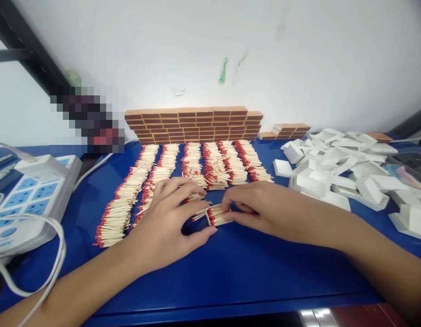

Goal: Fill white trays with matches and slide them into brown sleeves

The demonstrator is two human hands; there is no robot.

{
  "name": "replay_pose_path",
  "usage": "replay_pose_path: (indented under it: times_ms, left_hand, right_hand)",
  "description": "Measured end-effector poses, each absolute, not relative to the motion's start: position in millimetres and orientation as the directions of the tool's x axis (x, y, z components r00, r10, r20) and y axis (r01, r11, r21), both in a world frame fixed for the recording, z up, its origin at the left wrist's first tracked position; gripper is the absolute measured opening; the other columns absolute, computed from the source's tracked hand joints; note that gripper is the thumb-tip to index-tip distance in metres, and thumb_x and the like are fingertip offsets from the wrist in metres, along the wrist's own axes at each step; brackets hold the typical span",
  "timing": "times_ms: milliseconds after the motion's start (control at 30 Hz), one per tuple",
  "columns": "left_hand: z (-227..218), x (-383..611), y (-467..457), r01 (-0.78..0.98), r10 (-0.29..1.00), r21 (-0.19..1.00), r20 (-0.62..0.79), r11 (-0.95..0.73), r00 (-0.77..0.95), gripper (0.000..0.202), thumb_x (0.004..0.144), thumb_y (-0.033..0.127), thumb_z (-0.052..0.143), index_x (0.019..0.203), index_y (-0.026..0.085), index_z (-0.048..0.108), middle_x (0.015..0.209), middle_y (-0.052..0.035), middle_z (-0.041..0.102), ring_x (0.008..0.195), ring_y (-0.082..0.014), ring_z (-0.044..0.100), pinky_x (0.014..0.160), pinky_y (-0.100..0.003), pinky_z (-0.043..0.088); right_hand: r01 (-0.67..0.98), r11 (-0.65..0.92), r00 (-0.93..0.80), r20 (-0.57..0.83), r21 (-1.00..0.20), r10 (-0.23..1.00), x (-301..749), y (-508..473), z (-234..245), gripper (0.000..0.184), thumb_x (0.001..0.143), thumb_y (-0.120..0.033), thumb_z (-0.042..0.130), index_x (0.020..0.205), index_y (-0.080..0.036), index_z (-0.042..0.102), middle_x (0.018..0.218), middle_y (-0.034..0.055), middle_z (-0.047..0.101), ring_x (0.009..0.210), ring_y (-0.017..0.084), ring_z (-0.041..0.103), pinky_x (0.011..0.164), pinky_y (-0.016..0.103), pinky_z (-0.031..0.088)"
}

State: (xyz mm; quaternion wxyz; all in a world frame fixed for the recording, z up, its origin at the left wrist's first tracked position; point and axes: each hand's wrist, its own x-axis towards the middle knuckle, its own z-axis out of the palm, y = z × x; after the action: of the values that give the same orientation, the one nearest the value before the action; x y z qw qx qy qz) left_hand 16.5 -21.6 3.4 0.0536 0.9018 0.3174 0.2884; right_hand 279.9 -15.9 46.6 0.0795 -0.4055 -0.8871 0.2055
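Matches (219,214) lay bundled in a white tray (208,218) on the blue table (248,272), between both hands. Left hand (169,222) pinched the tray's end between thumb and fingers. Right hand (261,210) pinched the bundle's far end. Match rows (197,165) lay just behind.

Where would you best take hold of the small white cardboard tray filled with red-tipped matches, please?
Pinch the small white cardboard tray by its two long side walls, coming from above: it lies flat, open-topped, with red-tipped wooden matches lengthwise, so tilting it might spill them.
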Motion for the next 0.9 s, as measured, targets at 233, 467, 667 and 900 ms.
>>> replay_pose_path:
  times_ms: [233,467,667,900]
  left_hand:
    - [2.8,16.4,-21.8,0.538,0.601,0.281,0.491,-0.795,0.631,0.023,0.091,0.033,0.083,0.110,0.023,0.076,0.124,-0.0080,0.074,0.123,-0.0316,0.062,0.108,-0.054,0.045]
    - [2.8,16.3,-22.2,0.527,0.590,0.278,0.502,-0.803,0.633,0.023,0.092,0.032,0.083,0.111,0.022,0.075,0.124,-0.0091,0.074,0.124,-0.0318,0.062,0.108,-0.055,0.046]
    - [3.4,16.5,-22.1,0.529,0.590,0.277,0.501,-0.802,0.633,0.024,0.092,0.033,0.082,0.112,0.023,0.075,0.124,-0.0091,0.075,0.124,-0.0318,0.063,0.108,-0.055,0.046]
    - [2.3,16.5,-22.4,0.531,0.595,0.282,0.498,-0.799,0.631,0.023,0.091,0.032,0.083,0.111,0.022,0.075,0.124,-0.0092,0.074,0.124,-0.0319,0.062,0.108,-0.055,0.046]
  right_hand:
    - [0.822,0.475,-0.476,0.081,-0.313,0.876,317.3,11.1,53.7,0.021,0.100,-0.041,0.063,0.087,-0.025,0.071,0.056,-0.0021,0.055,0.052,0.016,0.048,0.057,0.032,0.030]
    - [0.839,0.421,-0.484,-0.116,-0.345,0.867,321.2,23.8,39.7,0.017,0.097,-0.034,0.064,0.083,-0.025,0.070,0.065,-0.0022,0.062,0.057,0.014,0.050,0.056,0.029,0.032]
    - [0.824,0.465,-0.516,-0.090,-0.325,0.852,320.8,26.9,37.4,0.018,0.099,-0.032,0.060,0.087,-0.024,0.069,0.068,-0.0023,0.063,0.059,0.014,0.050,0.058,0.029,0.033]
    - [0.810,0.491,-0.525,-0.024,-0.321,0.851,320.8,32.5,32.9,0.014,0.098,-0.031,0.063,0.091,-0.024,0.073,0.063,-0.0030,0.058,0.056,0.014,0.048,0.059,0.029,0.031]
